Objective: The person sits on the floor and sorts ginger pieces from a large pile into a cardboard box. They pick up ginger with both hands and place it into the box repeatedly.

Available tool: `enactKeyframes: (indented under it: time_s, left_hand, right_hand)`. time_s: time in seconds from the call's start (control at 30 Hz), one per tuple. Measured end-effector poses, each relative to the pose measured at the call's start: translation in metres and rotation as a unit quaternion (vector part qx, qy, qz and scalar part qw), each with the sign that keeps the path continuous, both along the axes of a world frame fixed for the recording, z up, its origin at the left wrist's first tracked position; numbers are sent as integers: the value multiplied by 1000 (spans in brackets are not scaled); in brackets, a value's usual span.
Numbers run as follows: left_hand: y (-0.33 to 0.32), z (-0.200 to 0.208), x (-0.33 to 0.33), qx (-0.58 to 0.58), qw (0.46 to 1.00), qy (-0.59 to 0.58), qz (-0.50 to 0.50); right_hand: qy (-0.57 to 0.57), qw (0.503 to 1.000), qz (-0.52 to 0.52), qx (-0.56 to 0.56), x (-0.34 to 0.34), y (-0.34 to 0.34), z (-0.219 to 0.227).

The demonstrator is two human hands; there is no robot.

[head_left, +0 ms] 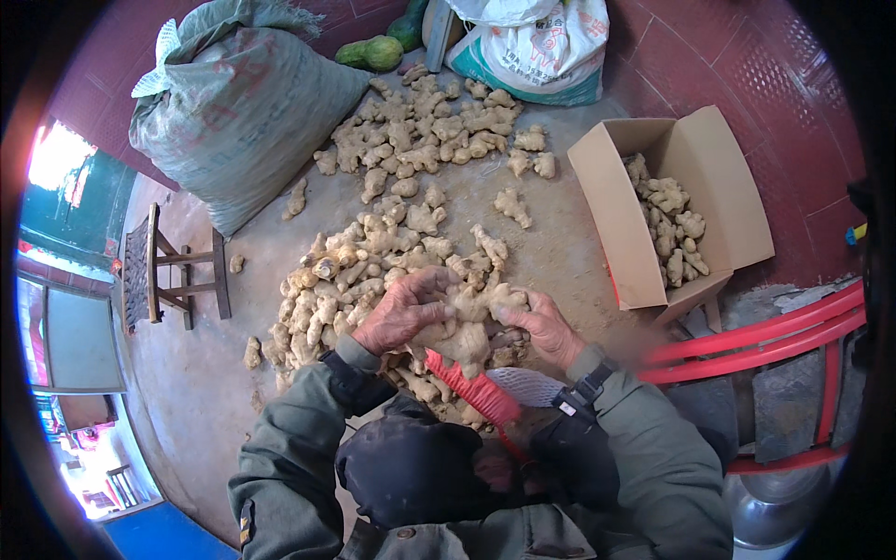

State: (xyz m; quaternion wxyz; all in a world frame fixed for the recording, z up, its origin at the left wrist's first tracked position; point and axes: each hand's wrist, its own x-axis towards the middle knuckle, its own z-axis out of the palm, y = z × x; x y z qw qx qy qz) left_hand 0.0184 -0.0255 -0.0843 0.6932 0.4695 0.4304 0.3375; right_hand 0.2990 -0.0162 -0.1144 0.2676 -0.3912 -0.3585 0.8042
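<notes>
Both hands have hold of one large, knobbly ginger root [469, 336] in front of my body. My left hand [403, 311] curls round its left side, thumb and fingers bent. At its right end, my right hand [546, 329] pinches a knob between thumb and fingers. Under and beyond the hands lies a heap of pale ginger roots [350, 266] on the floor. Just below the held root, near my knees, are a red wrapped strip [471, 387] and a whitish mesh piece [527, 385].
A second spread of ginger [411, 131] lies farther off. At right stands an open cardboard box [607, 201] partly filled with ginger, above a red-framed seat [765, 331]. A bulging woven sack [247, 117], a small wooden stool [182, 271], a white sack [537, 56] and green gourds [373, 53] surround the floor.
</notes>
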Motion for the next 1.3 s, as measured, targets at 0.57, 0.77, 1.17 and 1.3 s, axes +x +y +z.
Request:
enactKeyframes:
  time_s: [0.57,0.77,1.17,1.3]
  left_hand:
    - [-4,-51,91,51,998,35,23]
    - [-9,-46,14,-34,981,106,158]
    - [-136,-83,-147,89,811,466,341]
    - [-131,-78,-127,186,789,543,218]
  right_hand:
    - [-123,949,-289,26,26,-23,-58]
    - [-94,870,-477,87,122,69,-45]
    - [-270,802,-518,123,312,139,-46]
    - [-294,839,-401,222,279,145,-14]
